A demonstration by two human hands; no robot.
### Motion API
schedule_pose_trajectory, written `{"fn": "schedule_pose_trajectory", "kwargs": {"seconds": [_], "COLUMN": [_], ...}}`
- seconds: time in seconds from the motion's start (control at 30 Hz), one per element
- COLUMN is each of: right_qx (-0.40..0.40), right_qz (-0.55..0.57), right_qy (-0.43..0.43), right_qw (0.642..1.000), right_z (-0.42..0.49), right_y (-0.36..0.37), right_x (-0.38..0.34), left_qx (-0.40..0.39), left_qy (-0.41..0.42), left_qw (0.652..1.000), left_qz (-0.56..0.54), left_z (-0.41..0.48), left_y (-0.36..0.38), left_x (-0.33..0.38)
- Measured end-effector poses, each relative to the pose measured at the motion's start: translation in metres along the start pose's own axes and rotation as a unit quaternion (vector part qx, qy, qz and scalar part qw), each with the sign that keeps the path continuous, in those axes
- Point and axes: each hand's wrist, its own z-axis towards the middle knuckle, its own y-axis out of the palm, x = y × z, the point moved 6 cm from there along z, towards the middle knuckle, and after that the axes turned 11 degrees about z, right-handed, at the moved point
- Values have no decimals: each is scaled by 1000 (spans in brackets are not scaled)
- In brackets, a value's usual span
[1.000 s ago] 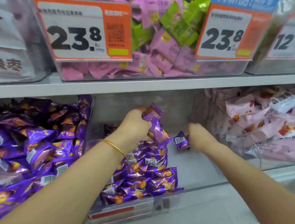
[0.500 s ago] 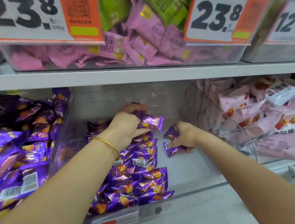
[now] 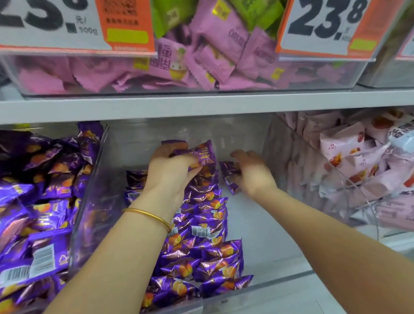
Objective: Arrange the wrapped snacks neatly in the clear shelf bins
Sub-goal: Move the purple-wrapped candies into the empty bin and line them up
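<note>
While reaching deep into the middle clear bin (image 3: 263, 240) on the lower shelf, gripping a purple wrapped snack (image 3: 202, 154) in the left hand (image 3: 172, 171), curling the fingers over its top and holding it tilted just above the packets beneath. Wearing a gold bangle (image 3: 149, 215) on that wrist.

Closing the right hand (image 3: 254, 178) round a second purple snack (image 3: 228, 171) near the back of the same bin, just right of the first and low over the bin's pale floor; touching the floor or not, cannot tell.

Looking down on a row of purple snacks (image 3: 207, 233) in the middle bin, overlapping one another, keeping to its left half and running from the front wall back to under the left hand.

Standing just beside it on the left: a neighbouring bin (image 3: 87, 197) heaped loosely with purple packets (image 3: 24, 204) of the same kind, some showing white barcode labels.

Standing on the right: another clear bin (image 3: 286, 168) holding pale pink packets (image 3: 345, 148) printed with red fruit.

Sitting on the grey shelf board (image 3: 155, 108) above: an upper bin (image 3: 331, 77) filled with pink and green packets (image 3: 218, 33), carrying two orange-and-white price tags, both reading 23.8, the left price tag (image 3: 64, 9) and the right price tag (image 3: 328, 20).
</note>
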Motion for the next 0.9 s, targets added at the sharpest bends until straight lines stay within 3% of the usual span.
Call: {"fn": "schedule_pose_trajectory", "kwargs": {"seconds": [0.3,0.67,0.9], "right_qx": [32,8,22], "right_qz": [111,182,271], "right_qy": [101,115,158], "right_qw": [988,977,949], "right_z": [2,3,5], "right_y": [-7,3,1], "right_x": [23,7,19], "left_qx": [19,-16,-31], "left_qy": [26,73,74], "left_qw": [996,975,966], "left_qz": [84,209,247], "left_z": [-8,-12,-14], "left_y": [-3,3,5], "left_x": [5,7,6]}}
